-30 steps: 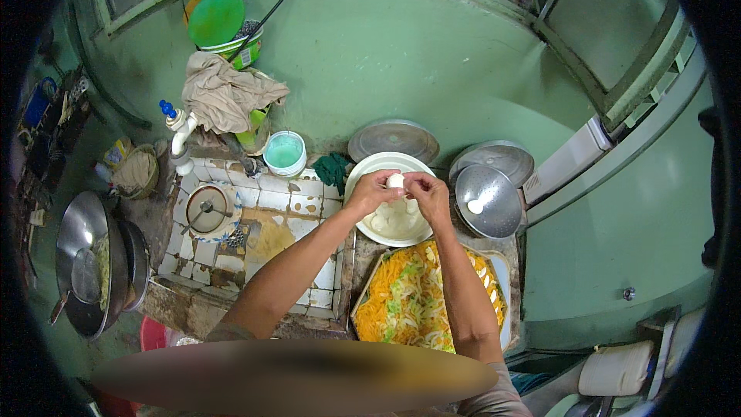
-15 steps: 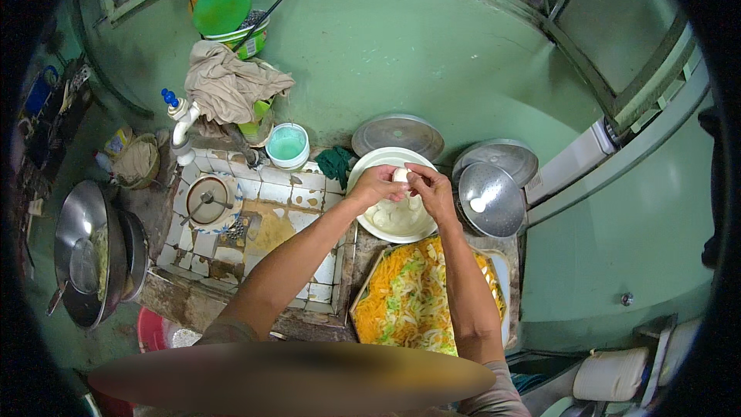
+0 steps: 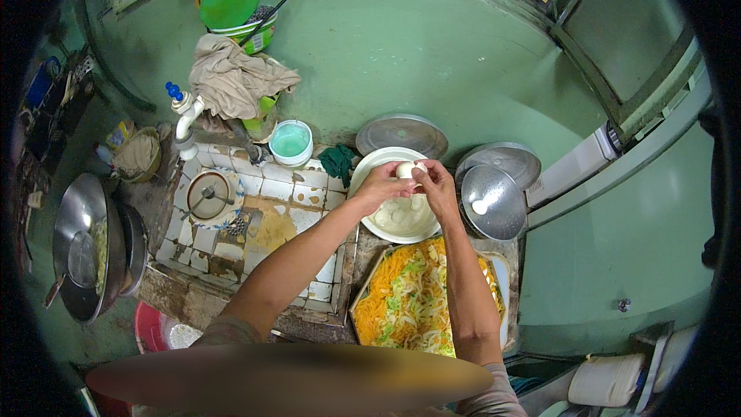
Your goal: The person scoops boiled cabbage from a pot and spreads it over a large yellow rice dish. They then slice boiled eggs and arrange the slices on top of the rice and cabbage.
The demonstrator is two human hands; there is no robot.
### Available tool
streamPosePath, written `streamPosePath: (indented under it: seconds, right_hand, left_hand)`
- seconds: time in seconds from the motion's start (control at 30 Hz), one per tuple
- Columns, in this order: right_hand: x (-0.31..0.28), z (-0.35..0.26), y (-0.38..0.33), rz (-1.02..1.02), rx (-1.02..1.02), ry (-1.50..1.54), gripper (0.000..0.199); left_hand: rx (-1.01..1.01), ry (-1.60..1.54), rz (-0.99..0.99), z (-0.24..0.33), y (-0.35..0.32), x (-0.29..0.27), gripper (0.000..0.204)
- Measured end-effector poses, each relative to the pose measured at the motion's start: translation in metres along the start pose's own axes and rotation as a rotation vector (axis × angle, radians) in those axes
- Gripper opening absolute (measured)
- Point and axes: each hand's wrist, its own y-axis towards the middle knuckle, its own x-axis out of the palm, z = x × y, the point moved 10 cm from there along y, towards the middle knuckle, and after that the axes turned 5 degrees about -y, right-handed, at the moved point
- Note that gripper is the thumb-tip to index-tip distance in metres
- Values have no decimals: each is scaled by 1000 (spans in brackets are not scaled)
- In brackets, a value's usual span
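Both my hands hold a smooth white egg point(image 3: 408, 171) between their fingertips, above a white bowl point(image 3: 358, 185). My left hand point(image 3: 384, 188) pinches it from the left, and my right hand point(image 3: 437, 185) has its fingers on the right side. In the bowl is cloudy, pale liquid with several whitish rounded shapes partly under the surface. To the right, a metal colander point(image 3: 500, 224) contains a white, egg-like piece point(image 3: 479, 207). Below my hands, a tray of shredded orange and pale green vegetables point(image 3: 413, 293) lies partly behind my right forearm.
A tiled sink basin point(image 3: 293, 205) with a pot point(image 3: 210, 185) in it is on the left, beside a white tap point(image 3: 187, 120). Metal lids point(image 3: 401, 137) lean against the wall. A small tub point(image 3: 291, 143) stands behind the basin. Far left hang woks point(image 3: 81, 220).
My fingers have shifted on the egg, and more of its white surface shows now. The hands stay over the bowl.
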Motion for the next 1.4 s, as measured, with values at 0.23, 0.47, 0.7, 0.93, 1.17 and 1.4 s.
streamPosePath:
  seconds: [0.23,0.47,0.7,0.93,1.17,1.4]
  right_hand:
    - [-7,0,0,61,14,-33,26]
    - [-7,-4,0,68,16,-18,25]
    - [-11,-7,5,41,-58,-131,24]
    - [-15,-2,0,118,17,-54,26]
    - [-11,-4,0,45,51,-72,24]
    - [-13,0,0,87,24,-29,21]
  left_hand:
    - [12,-15,77,10,-3,-3,53]
    - [-35,30,106,8,-3,-12,66]
    - [-72,-32,104,2,1,-12,60]
    - [-64,-152,-29,7,0,6,55]
    - [-80,-142,-25,5,5,6,48]
    - [-75,-273,-78,4,3,6,44]
